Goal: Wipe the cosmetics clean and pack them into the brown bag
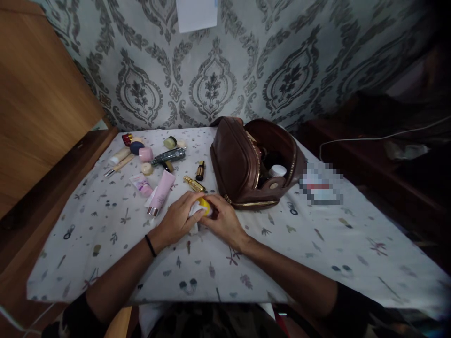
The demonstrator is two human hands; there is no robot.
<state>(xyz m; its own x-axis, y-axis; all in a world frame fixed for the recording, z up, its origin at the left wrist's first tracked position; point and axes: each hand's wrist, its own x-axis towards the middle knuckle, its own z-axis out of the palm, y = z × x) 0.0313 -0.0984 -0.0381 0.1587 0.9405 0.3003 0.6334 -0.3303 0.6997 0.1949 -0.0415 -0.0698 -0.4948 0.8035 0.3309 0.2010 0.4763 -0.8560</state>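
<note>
Both hands meet over the middle of the table around a small container with a yellow top. My left hand is closed on a white cloth or tissue that lies against the container. My right hand has its fingers wrapped round the container's right side. Just beyond them lies a gold tube, with a small dark bottle upright behind it. A pink tube rests left of my left hand. The open brown bag stands beyond my right hand, with a white-lidded jar inside.
Several cosmetics, among them a pink jar, a dark green tube and a brush, lie at the back left of the patterned table. A blurred packet is right of the bag. A wooden cabinet borders the left.
</note>
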